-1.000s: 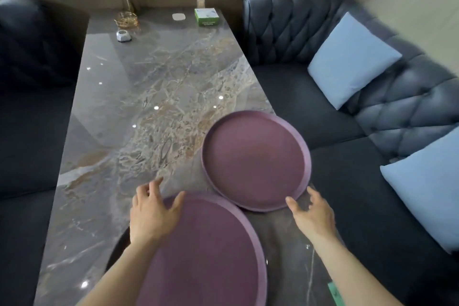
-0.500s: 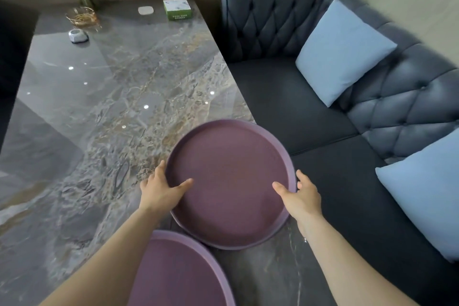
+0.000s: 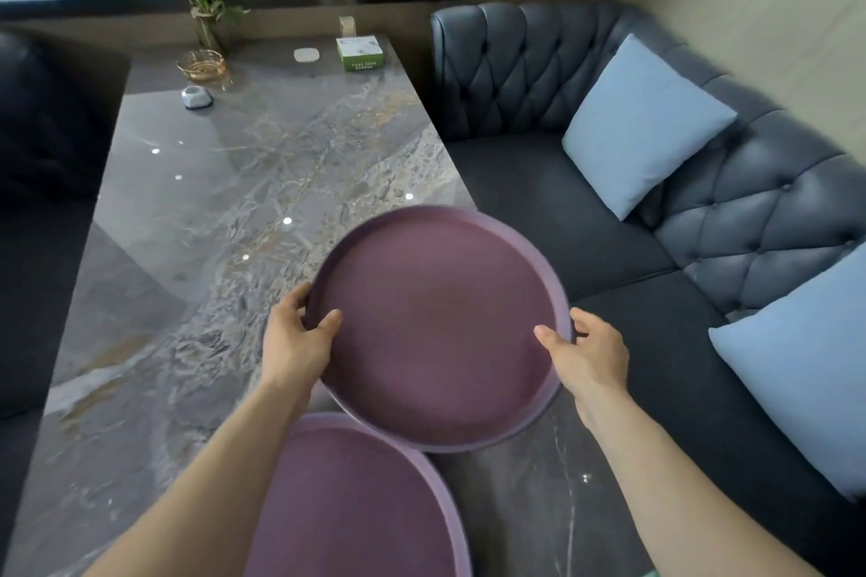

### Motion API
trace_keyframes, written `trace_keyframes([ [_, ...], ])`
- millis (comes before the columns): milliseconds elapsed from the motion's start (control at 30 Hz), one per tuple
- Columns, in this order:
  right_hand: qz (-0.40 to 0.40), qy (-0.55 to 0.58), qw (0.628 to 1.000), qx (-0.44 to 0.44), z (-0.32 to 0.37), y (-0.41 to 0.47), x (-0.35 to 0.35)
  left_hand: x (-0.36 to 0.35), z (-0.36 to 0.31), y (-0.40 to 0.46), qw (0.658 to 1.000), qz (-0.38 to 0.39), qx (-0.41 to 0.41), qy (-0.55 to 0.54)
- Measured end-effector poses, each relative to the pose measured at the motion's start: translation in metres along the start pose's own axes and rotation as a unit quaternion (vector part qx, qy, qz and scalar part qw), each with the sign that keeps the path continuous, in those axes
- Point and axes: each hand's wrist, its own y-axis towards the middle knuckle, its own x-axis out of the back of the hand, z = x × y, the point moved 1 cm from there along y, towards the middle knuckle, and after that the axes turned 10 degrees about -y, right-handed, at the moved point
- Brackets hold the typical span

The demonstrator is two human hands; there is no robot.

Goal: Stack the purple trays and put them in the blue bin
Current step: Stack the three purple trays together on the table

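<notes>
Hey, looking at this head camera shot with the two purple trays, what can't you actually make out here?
- Blue bin: nowhere in the head view, so its place is unknown.
- Near purple tray: cut off by the bottom edge, left forearm across it.
- Held purple tray: underside hidden; whether it is clear of the table is unclear.
- Fingers of left hand and right hand: partly hidden behind the rim.
- Green box: print too small to read.
</notes>
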Motion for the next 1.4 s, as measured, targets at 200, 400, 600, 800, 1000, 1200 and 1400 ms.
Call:
trace_keyframes([
  [200, 0.007, -0.009, 1.0, 0.01, -0.002, -0.08, -0.005, 0.093, -0.005, -0.059, 0.99, -0.123, 0.003, 0.066],
  [400, 0.058, -0.038, 0.997, -0.017, -0.042, -0.158, -0.044, 0.181, 0.041, -0.123, 0.982, -0.14, 0.029, 0.12],
  [600, 0.049, -0.124, 0.991, 0.001, -0.075, -0.207, -0.061, 0.223, 0.092, -0.16, 0.975, -0.11, 0.051, 0.188],
  [800, 0.015, -0.186, 0.982, 0.026, -0.102, -0.226, -0.067, 0.23, 0.123, -0.185, 0.965, -0.081, 0.066, 0.242],
  [1000, -0.004, -0.23, 0.972, 0.048, -0.119, -0.234, -0.073, 0.228, 0.138, -0.194, 0.949, -0.088, 0.049, 0.298],
  [1200, 0.015, -0.194, 0.98, 0.029, -0.12, -0.228, -0.07, 0.223, 0.142, -0.195, 0.933, -0.107, 0.005, 0.344],
  [1400, 0.003, -0.178, 0.984, 0.02, -0.118, -0.228, -0.071, 0.22, 0.142, -0.195, 0.914, -0.106, -0.021, 0.392],
])
